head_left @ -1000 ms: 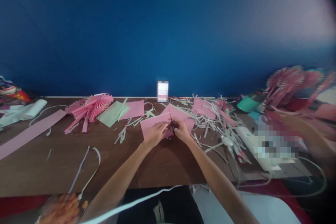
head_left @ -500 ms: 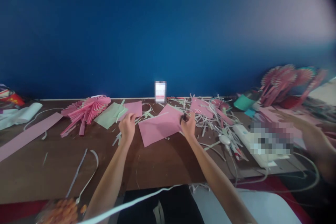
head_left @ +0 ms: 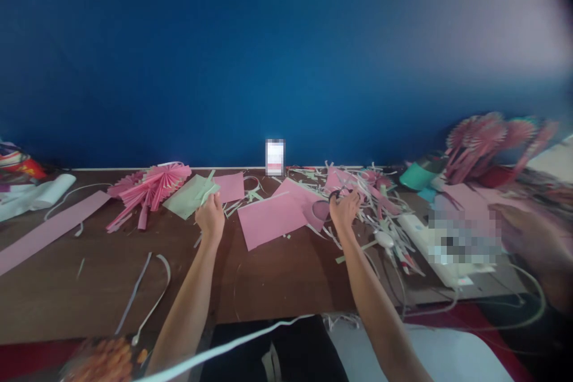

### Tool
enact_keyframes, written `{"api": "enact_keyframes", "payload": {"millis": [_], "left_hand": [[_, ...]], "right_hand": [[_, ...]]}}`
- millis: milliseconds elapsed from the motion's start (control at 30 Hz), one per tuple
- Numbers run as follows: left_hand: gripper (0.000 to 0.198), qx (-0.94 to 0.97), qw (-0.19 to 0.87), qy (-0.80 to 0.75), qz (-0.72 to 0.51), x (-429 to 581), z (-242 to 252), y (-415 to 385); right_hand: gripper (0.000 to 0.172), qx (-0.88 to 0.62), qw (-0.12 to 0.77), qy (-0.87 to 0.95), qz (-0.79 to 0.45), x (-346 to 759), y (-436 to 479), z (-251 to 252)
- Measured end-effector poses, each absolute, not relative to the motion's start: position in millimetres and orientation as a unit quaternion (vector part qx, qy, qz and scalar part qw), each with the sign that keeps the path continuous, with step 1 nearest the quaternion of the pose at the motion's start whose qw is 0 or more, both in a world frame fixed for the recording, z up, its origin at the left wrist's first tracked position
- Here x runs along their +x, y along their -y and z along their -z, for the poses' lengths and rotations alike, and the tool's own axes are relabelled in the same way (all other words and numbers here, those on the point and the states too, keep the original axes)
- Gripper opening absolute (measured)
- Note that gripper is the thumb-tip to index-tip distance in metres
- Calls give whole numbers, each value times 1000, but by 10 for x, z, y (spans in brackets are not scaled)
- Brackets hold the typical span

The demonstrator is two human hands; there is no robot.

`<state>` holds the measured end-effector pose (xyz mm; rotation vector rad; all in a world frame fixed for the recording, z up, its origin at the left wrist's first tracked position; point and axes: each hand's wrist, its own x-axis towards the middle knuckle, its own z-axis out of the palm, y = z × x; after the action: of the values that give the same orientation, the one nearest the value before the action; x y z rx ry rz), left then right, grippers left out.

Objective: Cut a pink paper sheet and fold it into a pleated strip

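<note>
At the bottom of the frame a white ribbon [head_left: 233, 343] crosses the lap, and an orange thing [head_left: 105, 361] is cut off at the lower left corner. Above them runs the near edge of the brown table [head_left: 277, 286]. The wood between the two forearms is bare and gives open room.

In the middle of the frame lies the pink sheet [head_left: 268, 221], flat, between the hands and touched by neither. The left hand [head_left: 210, 218] is just left of it, with fingers curled at the near corner of the green sheet [head_left: 190, 197]; I cannot tell if it really grips. The right hand [head_left: 344, 210] is closed on a small dark tool [head_left: 333, 194], too blurred to name.

To the right, a pile of paper strips [head_left: 380, 203] crowds the right hand, and a white box [head_left: 430, 245] lies beyond, partly pixelated. Another person's hand [head_left: 528, 233] is at the right edge, blurred. On the left lie folded pink fans [head_left: 150, 185] and a long pink strip [head_left: 49, 230] that runs out of the frame.

Far back, the blue wall [head_left: 286, 71] closes the table.
</note>
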<state>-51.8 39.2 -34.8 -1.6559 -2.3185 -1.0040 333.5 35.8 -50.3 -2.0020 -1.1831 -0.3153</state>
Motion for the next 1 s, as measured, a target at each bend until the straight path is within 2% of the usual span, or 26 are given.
{"api": "enact_keyframes", "payload": {"millis": [100, 167, 267, 333, 433, 533, 600, 667, 867, 1000], "left_hand": [[28, -546, 46, 760, 350, -537, 363, -391], [25, -565, 67, 723, 392, -551, 359, -383], [33, -599, 91, 661, 443, -564, 348, -388], [30, -617, 73, 645, 445, -542, 342, -395], [26, -676, 18, 627, 386, -392, 314, -359], [27, -837, -60, 471, 271, -91, 268, -240], [40, -906, -89, 362, 200, 130, 259, -146], [51, -926, -98, 326, 161, 303, 283, -76], [28, -922, -82, 351, 142, 420, 402, -59], [28, -909, -69, 379, 159, 378, 412, -108]], "right_hand": [[78, -789, 370, 478, 112, 3349, -358, 512], [67, -802, 357, 468, 98, 3365, -341, 494], [47, -832, 306, 456, 74, 3385, -299, 457], [41, -843, 259, 465, 74, 3393, -274, 448], [37, -843, 205, 492, 68, 3407, -259, 464], [35, -822, 181, 536, 68, 3423, -259, 479], [34, -799, 180, 568, 80, 3416, -257, 469], [34, -783, 198, 582, 95, 3380, -247, 442], [35, -725, 285, 617, 112, 3165, -229, 349], [28, -615, 299, 729, 10, 2996, -188, 332]]}}
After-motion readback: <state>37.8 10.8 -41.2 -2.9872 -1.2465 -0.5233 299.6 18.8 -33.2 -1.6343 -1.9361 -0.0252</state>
